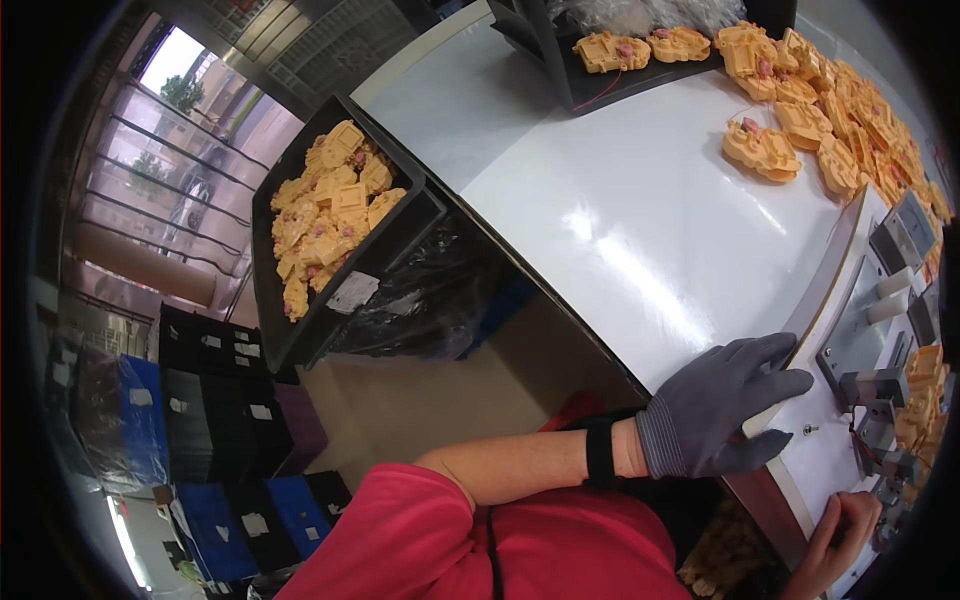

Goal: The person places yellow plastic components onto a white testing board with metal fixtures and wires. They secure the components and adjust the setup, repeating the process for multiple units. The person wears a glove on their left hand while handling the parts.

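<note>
My left hand [715, 410], in a grey knit glove, reaches over the near edge of a white-topped fixture board [790, 480]. Its fingers are spread, with nothing visible between them. My bare right hand [845, 530] rests low on the same board, fingers curled; whatever lies inside them is hidden. Just beyond both hands, the fixture carries grey metal blocks [875, 387], a metal plate [845, 320] and pale cylinders [893, 295]. Several yellow-orange plastic housings [925, 385] with small pink parts lie on its far side.
A black bin [430, 205] full of similar housings stands left of the white table [570, 240]. Loose housings [845, 110] are piled at the table's far right. A black tray [640, 85] with clear plastic bags sits at the back. Stacked blue and black crates [215, 415] fill the left.
</note>
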{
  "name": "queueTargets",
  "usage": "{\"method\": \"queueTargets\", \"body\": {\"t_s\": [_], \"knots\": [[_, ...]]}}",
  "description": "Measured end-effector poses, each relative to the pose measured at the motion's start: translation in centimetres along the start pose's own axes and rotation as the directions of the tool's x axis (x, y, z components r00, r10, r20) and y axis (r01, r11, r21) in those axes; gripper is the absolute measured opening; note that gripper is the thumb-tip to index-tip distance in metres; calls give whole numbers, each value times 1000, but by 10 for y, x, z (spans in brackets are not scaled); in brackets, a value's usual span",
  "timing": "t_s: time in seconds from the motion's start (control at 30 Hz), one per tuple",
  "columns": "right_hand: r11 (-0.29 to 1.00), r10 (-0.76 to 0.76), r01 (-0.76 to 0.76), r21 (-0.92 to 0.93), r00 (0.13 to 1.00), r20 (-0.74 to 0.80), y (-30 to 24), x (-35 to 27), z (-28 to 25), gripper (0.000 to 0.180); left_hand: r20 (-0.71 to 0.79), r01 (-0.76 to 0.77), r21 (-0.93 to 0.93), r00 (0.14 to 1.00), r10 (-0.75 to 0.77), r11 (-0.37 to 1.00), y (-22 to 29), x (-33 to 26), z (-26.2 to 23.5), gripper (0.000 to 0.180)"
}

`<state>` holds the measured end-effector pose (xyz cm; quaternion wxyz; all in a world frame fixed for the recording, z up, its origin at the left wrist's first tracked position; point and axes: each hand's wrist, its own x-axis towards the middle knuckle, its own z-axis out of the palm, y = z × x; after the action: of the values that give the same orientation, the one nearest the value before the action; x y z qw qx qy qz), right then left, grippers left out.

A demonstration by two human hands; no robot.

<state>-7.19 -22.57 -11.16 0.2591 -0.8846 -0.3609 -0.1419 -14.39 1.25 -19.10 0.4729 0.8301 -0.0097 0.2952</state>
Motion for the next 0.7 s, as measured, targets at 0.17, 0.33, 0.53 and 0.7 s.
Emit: {"method": "queueTargets", "body": {"t_s": [0.17, 0.33, 0.53, 0.7], "knots": [[996, 68, -71, 56, 996, 52, 30, -19, 2, 4, -5, 0, -11, 1000, 0, 1000, 0, 0, -1, 61], [998, 44, -45, 48, 999, 32, 30, -18, 4, 4, -5, 0, -5, 1000, 0, 1000, 0, -1, 0, 61], [1000, 0, 0, -1, 1000, -31, 1, -2, 2, 6, 1, 6, -7, 1000, -6, 1000, 0, -1, 0, 61], [993, 77, -82, 80, 995, 59, 39, -25, 6, 5, -14, 1, -3, 1000, -1, 1000, 0, -2, 0, 61]]}}
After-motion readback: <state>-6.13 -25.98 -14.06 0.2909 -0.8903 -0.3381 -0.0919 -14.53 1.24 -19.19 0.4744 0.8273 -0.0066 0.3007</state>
